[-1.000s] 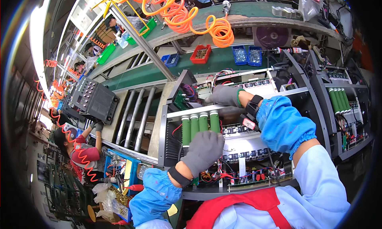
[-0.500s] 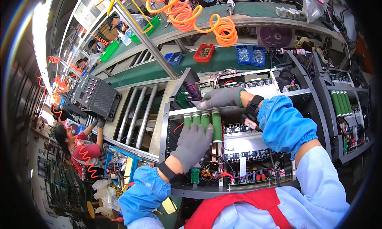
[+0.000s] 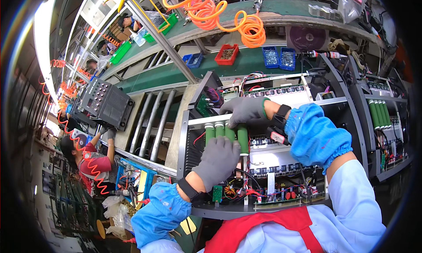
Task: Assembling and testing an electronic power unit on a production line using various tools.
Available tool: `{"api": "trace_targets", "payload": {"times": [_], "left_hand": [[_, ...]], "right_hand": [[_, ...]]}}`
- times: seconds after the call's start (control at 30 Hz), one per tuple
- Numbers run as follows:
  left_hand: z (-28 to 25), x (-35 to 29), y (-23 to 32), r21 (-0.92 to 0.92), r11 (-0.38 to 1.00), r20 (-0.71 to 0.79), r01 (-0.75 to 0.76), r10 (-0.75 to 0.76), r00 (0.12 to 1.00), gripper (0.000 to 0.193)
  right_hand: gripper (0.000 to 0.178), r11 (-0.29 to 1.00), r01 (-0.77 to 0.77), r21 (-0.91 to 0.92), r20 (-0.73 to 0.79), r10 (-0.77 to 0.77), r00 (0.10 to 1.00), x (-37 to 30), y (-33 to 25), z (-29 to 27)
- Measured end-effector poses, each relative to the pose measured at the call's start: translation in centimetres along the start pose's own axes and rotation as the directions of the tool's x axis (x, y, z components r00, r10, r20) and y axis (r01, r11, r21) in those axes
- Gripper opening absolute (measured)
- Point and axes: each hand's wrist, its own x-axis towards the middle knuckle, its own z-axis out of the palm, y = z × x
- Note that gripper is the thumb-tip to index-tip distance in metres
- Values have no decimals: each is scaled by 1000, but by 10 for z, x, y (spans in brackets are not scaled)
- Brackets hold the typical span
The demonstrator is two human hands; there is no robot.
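Several green tube-shaped resistors (image 3: 229, 133) lie side by side under a metal bar in an opened dark metal chassis (image 3: 183, 138). My left hand (image 3: 218, 161), in a grey glove, is closed with bent fingers over the lower ends of the resistors. At their upper ends my right hand (image 3: 244, 109), also gloved in grey, reaches across the bar, its fingers curled down onto the resistors at the right. Both gloves hide part of the tubes and the fingertips. Below my left hand are coloured wires (image 3: 252, 192) and a small green circuit board (image 3: 217, 193).
A second opened chassis (image 3: 381, 134) stands at the right. Metal rollers (image 3: 150, 127) run to the left, with a dark boxed unit (image 3: 107, 103) beyond. Red (image 3: 227, 54) and blue bins (image 3: 279, 58) of small parts sit behind. Orange coiled hoses (image 3: 250, 29) hang above. A co-worker (image 3: 97, 158) is at left.
My right hand's fingers have bent down from lying flat along the bar to curl onto the resistors' upper ends. My left hand has shifted slightly right.
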Motion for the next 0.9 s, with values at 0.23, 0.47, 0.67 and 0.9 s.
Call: {"api": "trace_targets", "payload": {"times": [0.23,0.47,0.67,0.9], "left_hand": [[3,-11,-2,-57,998,13,26,-25,1000,32],[-2,-2,-2,-54,999,31,5,-3,1000,30],[-3,-5,2,-88,995,11,45,-44,999,33],[-3,-4,5,-100,992,-21,80,-83,996,39]], "right_hand": [[37,880,-209,426,-445,404,799,-76,-42,25],[38,-126,-122,984,149,233,961,-60,0,85],[35,-335,-16,942,90,205,975,-44,-12,90],[45,-418,53,907,49,228,972,-42,-20,89]]}}
